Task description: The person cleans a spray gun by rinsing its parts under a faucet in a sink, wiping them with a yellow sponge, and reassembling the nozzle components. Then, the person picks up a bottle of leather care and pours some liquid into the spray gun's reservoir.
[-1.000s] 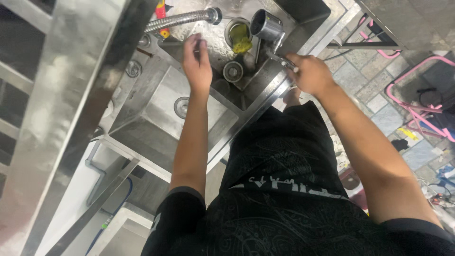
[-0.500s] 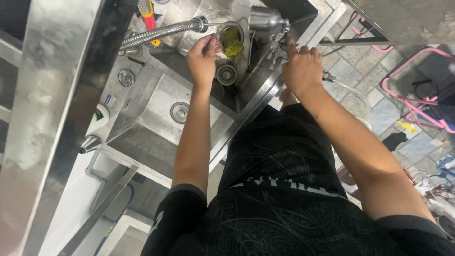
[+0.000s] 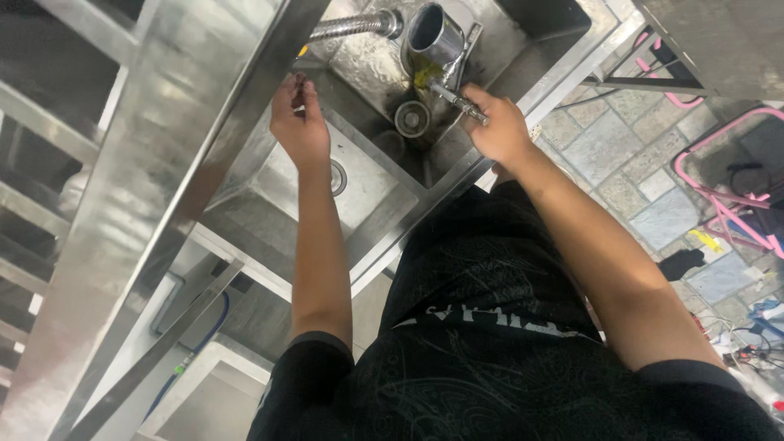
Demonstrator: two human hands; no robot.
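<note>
Shirt: black, patterned, closest to the camera.
Right hand (image 3: 500,129): fingers clamped on the long metal handle (image 3: 457,100) of a steel pot (image 3: 431,37).
Left hand (image 3: 299,122): raised over the left sink basin (image 3: 359,196), fingers loosely curled; what they touch I cannot tell.
Pot: tipped on its side over the right basin (image 3: 371,57) (something yellow-green at its mouth).
Hose (image 3: 351,24): ribbed metal, ending just beside the pot.
</note>
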